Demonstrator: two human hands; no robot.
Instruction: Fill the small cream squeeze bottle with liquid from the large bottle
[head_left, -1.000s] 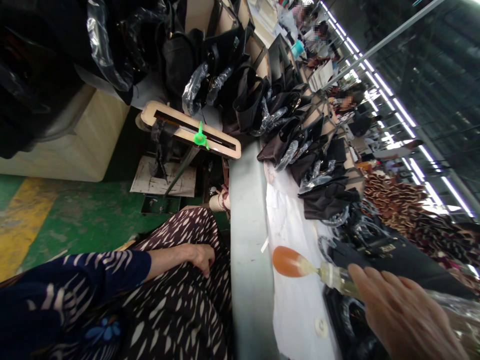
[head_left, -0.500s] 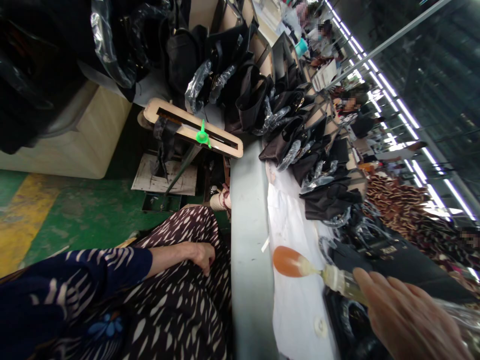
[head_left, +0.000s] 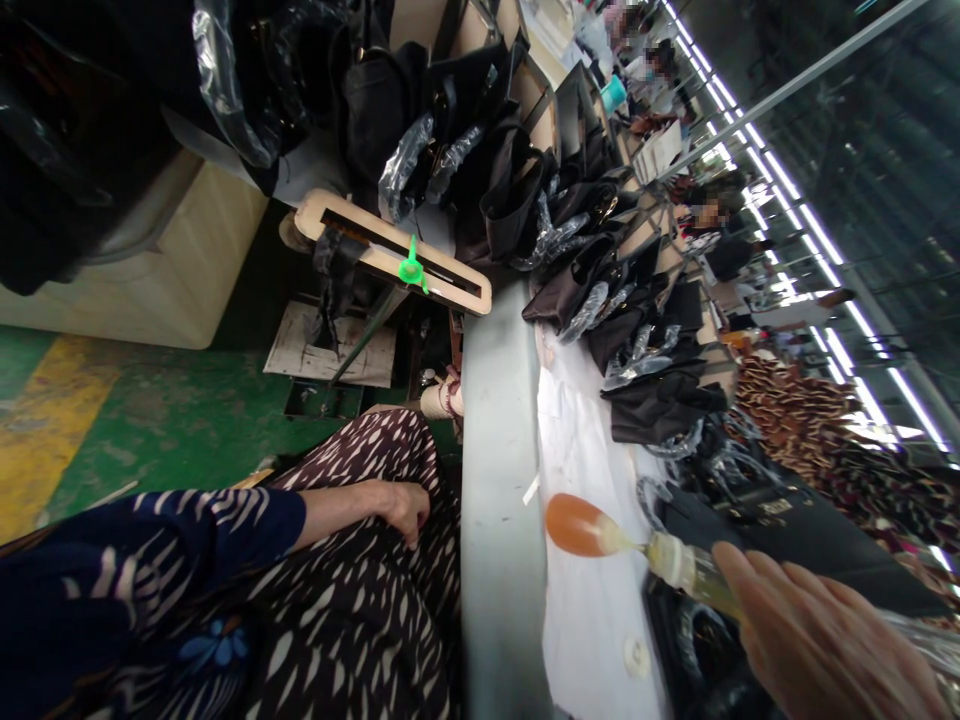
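Note:
My right hand (head_left: 832, 630) is wrapped round a clear bottle (head_left: 694, 575) of yellowish liquid, low on the right. From the bottle's neck a thin nozzle meets an orange bulb-shaped piece (head_left: 581, 525), which lies over the white sheet (head_left: 574, 610). My left hand (head_left: 407, 510) rests on the patterned skirt (head_left: 367, 600) with its fingers curled down; whether anything is under them is hidden. Black bags (head_left: 656, 405) with plastic-wrapped handles stand beyond the sheet, and a flat black bag piece (head_left: 780, 520) lies beside my right hand.
A grey table edge (head_left: 499, 480) runs up the middle. Left of it stands a slotted wooden bar (head_left: 457, 292) with a green wing nut (head_left: 412, 270). A cream bin (head_left: 187, 270) is at the left. Brown pieces are piled at the right, and several people are in the background.
The view has shifted slightly, so the bags and wooden bar appear a little further right. Both hands and the bottle hold nearly the same positions.

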